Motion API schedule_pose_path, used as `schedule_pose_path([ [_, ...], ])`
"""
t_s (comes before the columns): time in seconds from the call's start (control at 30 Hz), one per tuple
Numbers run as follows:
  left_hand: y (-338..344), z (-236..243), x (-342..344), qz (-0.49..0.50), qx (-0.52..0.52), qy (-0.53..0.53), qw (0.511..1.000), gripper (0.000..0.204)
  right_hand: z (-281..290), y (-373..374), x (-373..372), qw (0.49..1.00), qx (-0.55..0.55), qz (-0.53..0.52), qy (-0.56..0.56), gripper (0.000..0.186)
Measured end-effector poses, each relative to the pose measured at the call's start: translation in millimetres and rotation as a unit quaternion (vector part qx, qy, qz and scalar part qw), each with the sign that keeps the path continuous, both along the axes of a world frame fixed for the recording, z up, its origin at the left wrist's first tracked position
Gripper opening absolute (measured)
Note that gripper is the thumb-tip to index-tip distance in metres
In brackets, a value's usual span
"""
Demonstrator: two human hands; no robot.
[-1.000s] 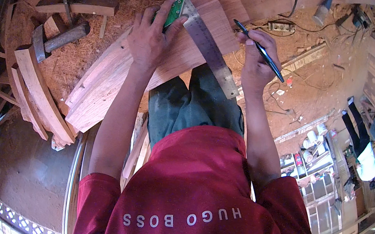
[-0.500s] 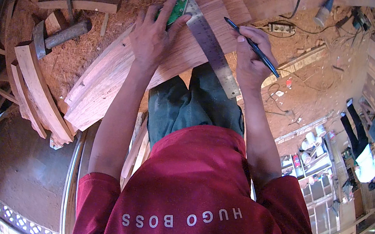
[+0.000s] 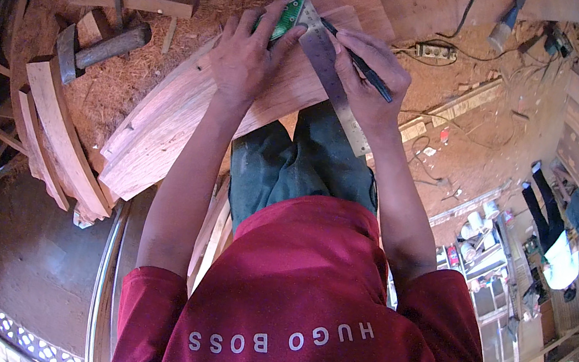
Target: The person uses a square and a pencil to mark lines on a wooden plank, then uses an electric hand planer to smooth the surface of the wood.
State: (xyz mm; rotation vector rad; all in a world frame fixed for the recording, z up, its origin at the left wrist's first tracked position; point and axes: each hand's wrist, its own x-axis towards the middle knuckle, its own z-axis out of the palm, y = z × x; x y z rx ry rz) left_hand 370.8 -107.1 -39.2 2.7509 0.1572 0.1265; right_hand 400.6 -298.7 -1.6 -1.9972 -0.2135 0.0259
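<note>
A broad, curved wooden board [image 3: 162,128] lies in front of me, running from lower left to upper right. Across it rests a try square with a green handle and a steel blade [image 3: 328,74]. My left hand [image 3: 243,62] grips the green handle at the board's far edge, thumb on the near side. In my right hand [image 3: 371,88] is a black pen [image 3: 365,72], its tip down at the blade's right edge near the handle. The blade's near end reaches past the board, over my trousers.
Left of the board, a hammer [image 3: 107,49] lies among curved wood pieces [image 3: 62,124] on sawdust. A power strip [image 3: 436,51] with cables sits at upper right, near a brush-like tool [image 3: 506,26]. Another person [image 3: 557,243] is far off at right, beyond a cluttered shelf [image 3: 484,259].
My right hand has moved left and brought the pen tip to the square's blade. The left hand and square have shifted slightly right in the picture.
</note>
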Motion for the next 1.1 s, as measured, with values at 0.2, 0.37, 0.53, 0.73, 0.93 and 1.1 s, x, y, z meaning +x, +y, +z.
schedule_pose_path([
  [0.2, 1, 0, 0, -0.004, -0.001, -0.002, 1.0, 0.056, 19, -4, -5, 0.999, -0.047, 0.019, 0.014, 0.019],
  [0.37, 1, 1, -1, 0.001, -0.02, 0.0, 1.0, 0.055, 34, -13, -4, 0.997, -0.05, 0.034, 0.047, 0.02],
  [0.53, 0, 2, 1, -0.009, -0.004, -0.007, 1.0, 0.054, 23, 1, 17, 0.997, -0.052, 0.052, -0.004, 0.02],
  [0.73, 0, 3, -1, -0.002, -0.015, 0.009, 1.0, 0.053, 43, -28, -18, 0.992, -0.079, 0.064, 0.068, 0.018],
  [0.93, 2, 2, -5, 0.024, -0.072, 0.024, 0.997, 0.057, 72, -66, -26, 0.989, -0.117, -0.012, 0.087, 0.009],
  [1.1, 30, 16, -37, 0.037, -0.151, -0.082, 0.984, 0.062, 66, -62, -11, 0.996, -0.002, -0.067, 0.064, 0.018],
])
